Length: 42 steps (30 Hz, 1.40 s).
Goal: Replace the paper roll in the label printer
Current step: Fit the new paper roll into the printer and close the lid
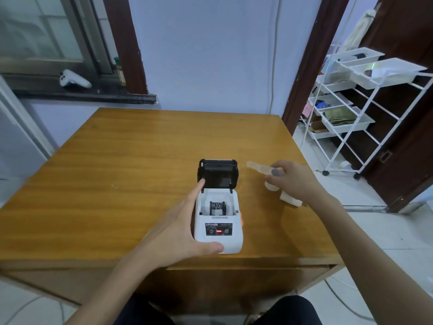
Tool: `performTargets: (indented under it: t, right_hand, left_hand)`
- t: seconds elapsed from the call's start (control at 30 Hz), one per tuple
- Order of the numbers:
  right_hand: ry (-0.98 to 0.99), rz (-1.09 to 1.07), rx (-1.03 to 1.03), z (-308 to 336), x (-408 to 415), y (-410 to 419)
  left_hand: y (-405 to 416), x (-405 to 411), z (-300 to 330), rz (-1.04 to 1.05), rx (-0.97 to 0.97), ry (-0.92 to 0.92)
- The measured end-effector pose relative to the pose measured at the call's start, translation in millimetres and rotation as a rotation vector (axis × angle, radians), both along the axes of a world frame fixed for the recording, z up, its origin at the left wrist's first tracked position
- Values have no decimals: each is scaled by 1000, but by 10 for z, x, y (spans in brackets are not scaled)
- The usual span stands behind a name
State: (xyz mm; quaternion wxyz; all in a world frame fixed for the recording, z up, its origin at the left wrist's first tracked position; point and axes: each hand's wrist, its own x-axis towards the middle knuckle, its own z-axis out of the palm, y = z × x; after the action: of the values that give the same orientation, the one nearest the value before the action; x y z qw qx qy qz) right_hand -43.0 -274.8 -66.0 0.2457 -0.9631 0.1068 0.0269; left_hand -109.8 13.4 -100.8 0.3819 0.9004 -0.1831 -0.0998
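A small white label printer (220,233) sits near the front of the wooden table (131,160), its black lid (219,172) flipped up and back. The open compartment shows a black holder with no full roll in it. My left hand (185,224) wraps the printer's left side, thumb at the front corner, index finger touching the lid's hinge. To the right of the printer, my right hand (293,179) is shut on a white paper roll (271,185), with a loose strip of labels (255,166) trailing toward the lid. Another white piece (290,199) lies under that hand.
A white wire cart (351,109) with trays stands on the tiled floor to the right, beside a dark door. A white controller (73,78) rests on the window sill at the back left. The table's front edge is just below the printer.
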Motion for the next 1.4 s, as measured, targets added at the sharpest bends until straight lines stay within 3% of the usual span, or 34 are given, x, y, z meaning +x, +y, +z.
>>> performTargets:
  t: [0.4, 0.73, 0.8, 1.0, 1.13, 1.4]
  right_hand:
    - [5, 178, 29, 40, 75, -62]
    - [-27, 119, 177, 83, 41, -63]
    - [-76, 106, 259, 135, -30, -36]
    - [-109, 97, 824, 349, -500, 295]
    - [-14, 142, 929, 239, -622, 603]
    - [-49, 179, 895, 149, -543, 737]
  left_hand:
    - [13, 14, -18, -12, -10, -25]
    - [21, 23, -46, -23, 2, -45]
    - [27, 18, -44, -29, 0, -50]
    - [22, 48, -42, -103, 50, -91]
    - [22, 67, -28, -139, 62, -136]
    - [41, 84, -63, -149, 75, -149]
